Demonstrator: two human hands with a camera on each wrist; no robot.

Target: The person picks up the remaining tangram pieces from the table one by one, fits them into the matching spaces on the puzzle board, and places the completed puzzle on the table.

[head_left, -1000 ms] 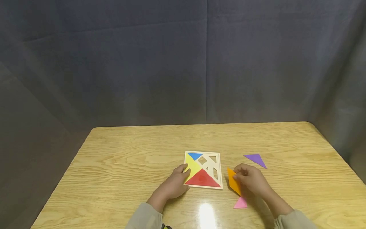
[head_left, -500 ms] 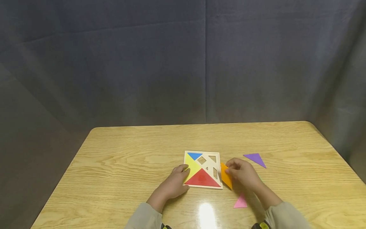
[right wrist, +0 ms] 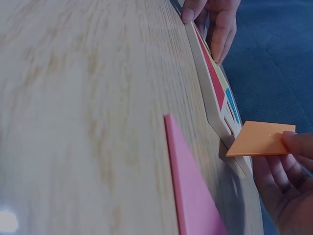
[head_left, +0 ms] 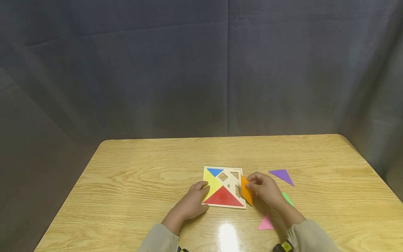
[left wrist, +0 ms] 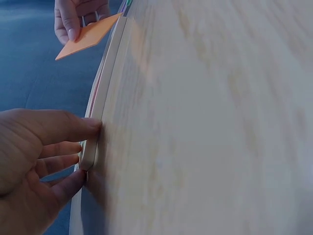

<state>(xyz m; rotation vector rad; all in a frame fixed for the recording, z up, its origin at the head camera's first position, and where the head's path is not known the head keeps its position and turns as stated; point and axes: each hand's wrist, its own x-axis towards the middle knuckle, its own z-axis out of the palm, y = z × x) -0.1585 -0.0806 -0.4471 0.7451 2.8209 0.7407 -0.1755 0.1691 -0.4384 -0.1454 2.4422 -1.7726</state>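
Note:
A square wooden tangram board (head_left: pixel 232 181) lies flat on the table. Yellow (head_left: pixel 211 180), red (head_left: pixel 223 197) and blue (head_left: pixel 215 172) triangles fill its left and front parts; several cut-outs show at the right. My left hand (head_left: pixel 192 202) holds the board's near left corner, thumb at the front edge and fingers over the left side. Between thumb and fingers my right hand (head_left: pixel 267 189) pinches an orange parallelogram tangram piece (head_left: pixel 246 191), tilted up over the board's right edge. In the right wrist view, the orange piece (right wrist: pixel 261 138) overlaps the board's right end; contact cannot be told.
To the right lie a purple triangle (head_left: pixel 282 176) and a green piece (head_left: pixel 288 199), the latter partly hidden by my right forearm. A pink triangle (head_left: pixel 266 223) lies nearer me. A dark curtain (head_left: pixel 189 77) hangs behind the table's far edge.
My right hand has carried the orange parallelogram leftward and slightly away from me, to the board's right edge. The green piece has come into view. My left hand stays put.

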